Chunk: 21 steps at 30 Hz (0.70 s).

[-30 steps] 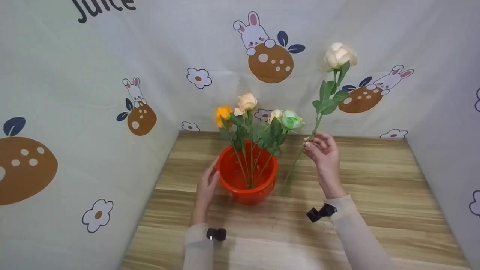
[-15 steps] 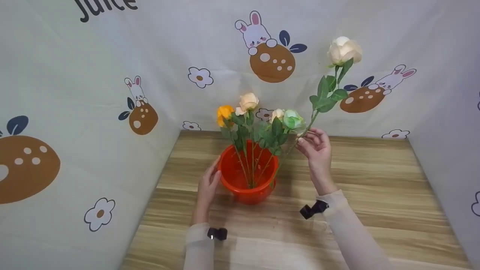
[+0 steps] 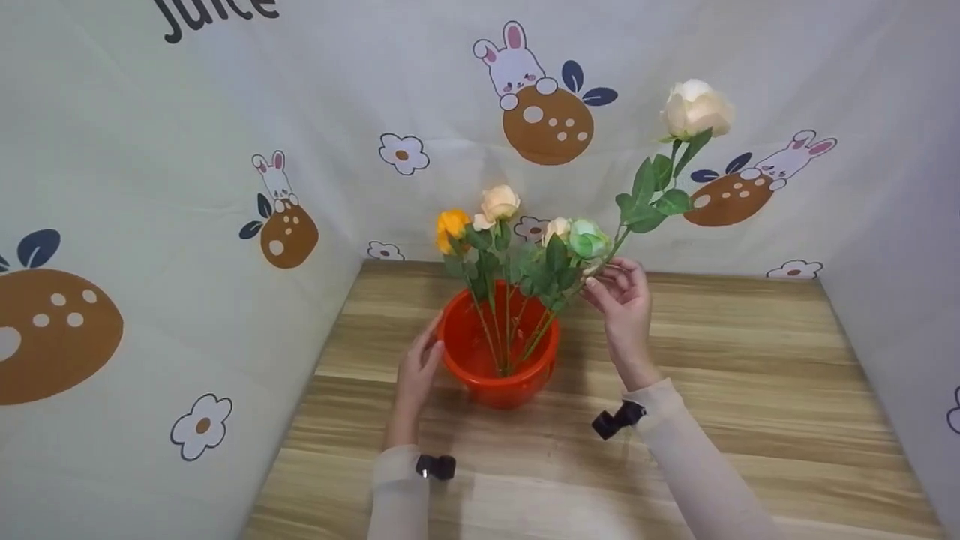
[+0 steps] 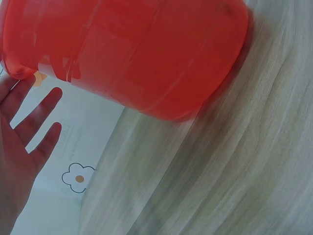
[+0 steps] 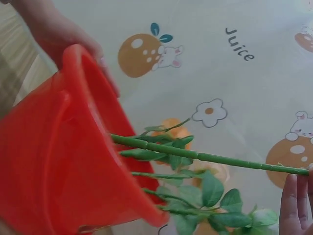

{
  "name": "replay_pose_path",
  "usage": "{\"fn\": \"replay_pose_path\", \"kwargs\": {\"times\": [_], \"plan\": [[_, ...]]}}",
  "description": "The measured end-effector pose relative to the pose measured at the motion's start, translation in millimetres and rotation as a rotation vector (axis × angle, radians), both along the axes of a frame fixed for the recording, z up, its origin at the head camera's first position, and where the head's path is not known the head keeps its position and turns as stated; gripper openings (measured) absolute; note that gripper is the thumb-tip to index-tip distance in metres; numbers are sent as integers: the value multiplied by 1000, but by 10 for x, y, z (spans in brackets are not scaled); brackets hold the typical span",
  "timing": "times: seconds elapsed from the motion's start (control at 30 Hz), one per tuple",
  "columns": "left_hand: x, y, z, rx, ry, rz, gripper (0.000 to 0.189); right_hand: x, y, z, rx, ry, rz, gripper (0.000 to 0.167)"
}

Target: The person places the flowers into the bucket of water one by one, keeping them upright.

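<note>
A red bucket point(image 3: 504, 391) stands on the wooden table, holding several artificial roses: an orange rose point(image 3: 451, 229), a peach rose point(image 3: 500, 202) and a green rose point(image 3: 588, 240) among them. My left hand point(image 3: 418, 369) rests against the bucket's left rim; in the left wrist view its fingers point(image 4: 46, 107) are fairly straight and spread. With thumb and fingertips, my right hand point(image 3: 628, 311) pinches the stem of a long cream rose point(image 3: 697, 110). This rose leans to the upper right. In the right wrist view its green stem point(image 5: 220, 160) passes over the rim into the bucket.
A pale cloth backdrop point(image 3: 435, 90) printed with rabbits and flowers rises behind the table and along both sides. Bare wood point(image 3: 750, 360) of the table shows right of the bucket. Dark wrist cameras sit on both sleeves.
My right hand has moved left with the cream rose, bringing its lower stem from beside the bucket to inside it. My left hand stays at the rim.
</note>
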State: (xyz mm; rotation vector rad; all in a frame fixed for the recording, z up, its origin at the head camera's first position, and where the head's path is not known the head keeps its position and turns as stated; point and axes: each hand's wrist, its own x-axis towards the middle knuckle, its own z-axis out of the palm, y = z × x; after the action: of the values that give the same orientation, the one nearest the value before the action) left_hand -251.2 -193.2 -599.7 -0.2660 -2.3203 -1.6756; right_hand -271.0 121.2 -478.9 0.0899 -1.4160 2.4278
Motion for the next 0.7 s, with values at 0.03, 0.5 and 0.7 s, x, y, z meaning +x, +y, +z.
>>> {"fn": "replay_pose_path", "kwargs": {"times": [0.03, 0.5, 0.7], "plan": [[0, 3, -2, -1, 3, -2, 44, 0, -6, -39, 13, 4, 0, 36], [133, 83, 294, 32, 14, -32, 44, 43, -102, -586, 272, 28, 20, 32], [174, 92, 361, 21, 15, -29, 44, 11, -144, -637, 373, -19, 30, 27]]}}
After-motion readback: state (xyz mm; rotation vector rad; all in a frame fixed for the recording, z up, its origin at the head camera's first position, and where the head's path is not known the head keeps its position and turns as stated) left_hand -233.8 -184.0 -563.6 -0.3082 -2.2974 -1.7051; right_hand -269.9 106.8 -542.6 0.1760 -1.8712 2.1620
